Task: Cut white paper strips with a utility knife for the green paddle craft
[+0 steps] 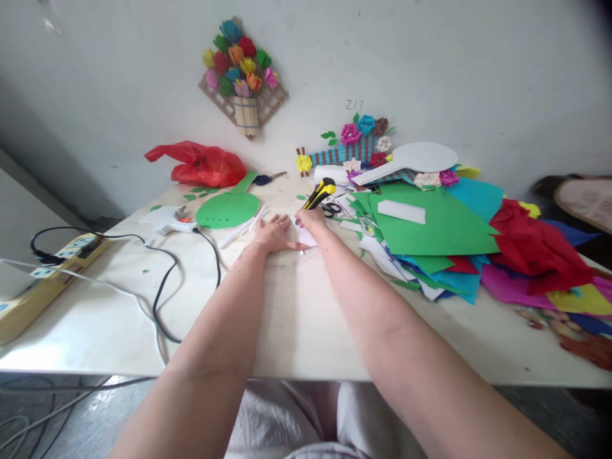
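Observation:
My right hand [312, 220] is closed around a yellow and black utility knife [319, 194], its handle slanting up and to the right. The blade end is hidden by my fingers. Under that hand lies a small white piece of paper [303, 238] on the table. My left hand [275, 234] rests flat with fingers spread, its thumb reaching onto the paper's near part. White strips [239, 231] lie just left of my left hand. Black-handled scissors [331, 209] sit beyond my right wrist, partly covered by paper scraps.
A green paper disc with a handle [228, 210], a white glue gun [176, 223] and a red plastic bag [205, 166] are at the left. Cords run to a power strip [62, 271]. Coloured sheets and scraps [430, 223] pile up at the right. Blue-handled scissors [268, 179] lie behind.

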Action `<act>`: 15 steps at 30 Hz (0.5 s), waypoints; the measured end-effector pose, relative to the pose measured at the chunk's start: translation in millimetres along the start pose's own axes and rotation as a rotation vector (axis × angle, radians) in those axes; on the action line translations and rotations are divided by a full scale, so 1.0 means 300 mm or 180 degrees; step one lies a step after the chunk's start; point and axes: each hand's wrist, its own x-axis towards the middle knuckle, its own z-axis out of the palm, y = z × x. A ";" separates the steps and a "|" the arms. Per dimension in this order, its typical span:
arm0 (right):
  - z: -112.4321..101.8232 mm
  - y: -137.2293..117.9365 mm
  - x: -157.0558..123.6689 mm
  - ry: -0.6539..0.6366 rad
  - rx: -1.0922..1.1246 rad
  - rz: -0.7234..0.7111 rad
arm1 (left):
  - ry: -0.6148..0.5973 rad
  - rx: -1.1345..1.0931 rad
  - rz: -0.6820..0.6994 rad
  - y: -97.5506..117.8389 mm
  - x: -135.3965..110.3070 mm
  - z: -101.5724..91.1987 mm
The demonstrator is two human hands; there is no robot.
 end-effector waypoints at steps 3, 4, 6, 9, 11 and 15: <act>0.008 0.013 0.018 0.0023 0.0065 -0.0019 | 0.0058 -0.0010 -0.0013 -0.002 -0.001 0.001; 0.012 0.020 0.029 0.0029 0.0098 -0.0019 | 0.0079 -0.0009 -0.0032 -0.003 -0.001 0.002; 0.024 0.036 0.054 0.0043 0.0153 -0.0041 | 0.0149 0.0011 -0.0085 -0.008 0.001 0.005; 0.040 0.056 0.086 0.0067 0.0137 -0.0185 | 0.0304 0.0086 -0.0179 -0.016 0.005 0.011; 0.046 0.060 0.094 0.0107 0.0171 -0.0222 | 0.0356 0.0105 -0.0227 -0.018 0.007 0.014; 0.045 0.051 0.086 0.0156 0.0155 -0.0198 | 0.0325 -0.0006 -0.0239 -0.019 0.007 0.013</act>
